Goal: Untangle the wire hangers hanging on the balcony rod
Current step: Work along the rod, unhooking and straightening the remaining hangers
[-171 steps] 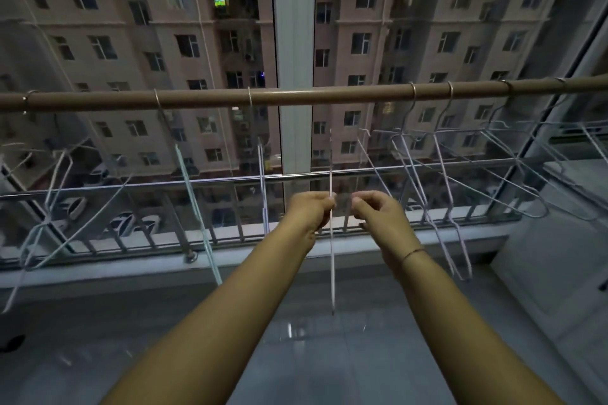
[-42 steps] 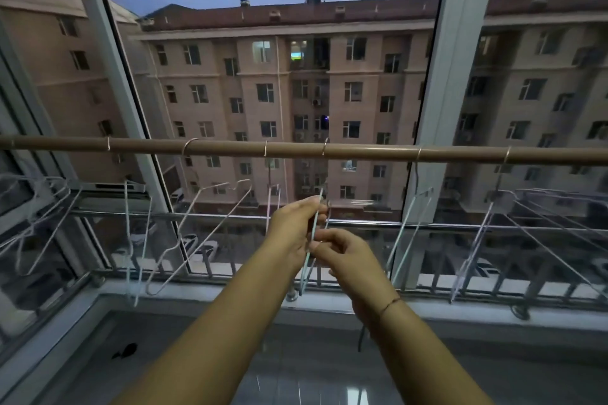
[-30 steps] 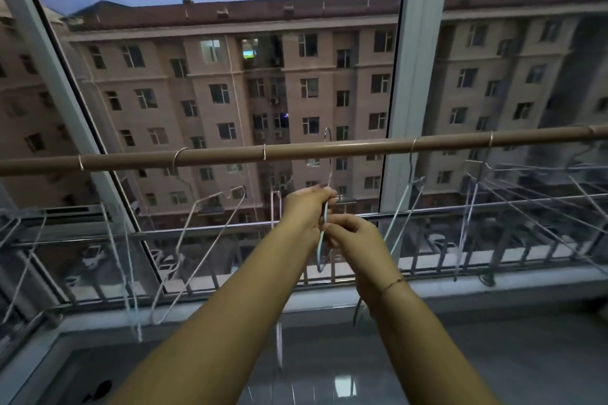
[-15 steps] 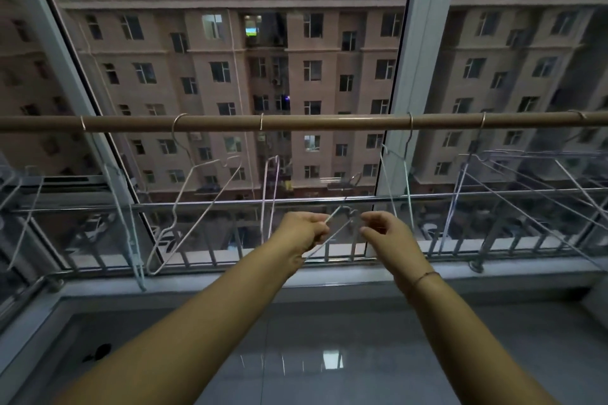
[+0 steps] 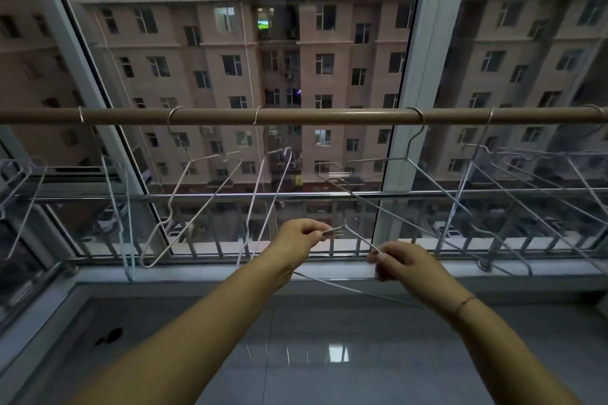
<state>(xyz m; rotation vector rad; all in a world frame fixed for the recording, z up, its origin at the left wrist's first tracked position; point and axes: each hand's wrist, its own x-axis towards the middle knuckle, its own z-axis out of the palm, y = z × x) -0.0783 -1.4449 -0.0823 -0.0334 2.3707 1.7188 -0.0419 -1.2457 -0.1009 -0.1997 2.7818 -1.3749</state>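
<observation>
Where the two grips meet near centre, a thin, pale wire hanger (image 5: 358,238) is held between them, below the tan balcony rod (image 5: 329,116) and in front of the metal railing (image 5: 204,197). The left grip (image 5: 297,235) pinches one shoulder of the wire. The right grip (image 5: 406,261), at 4 o'clock from it, pinches the other. The hanger's long axis runs 9 to 3 o'clock, dipping toward 4. Its peak points to 12 and its bottom wire slants under the wrists. Separate hangers (image 5: 210,158) hook the rod from 9 to 11 o'clock, and overlapping hangers (image 5: 463,187) crowd it at 2 to 3.
</observation>
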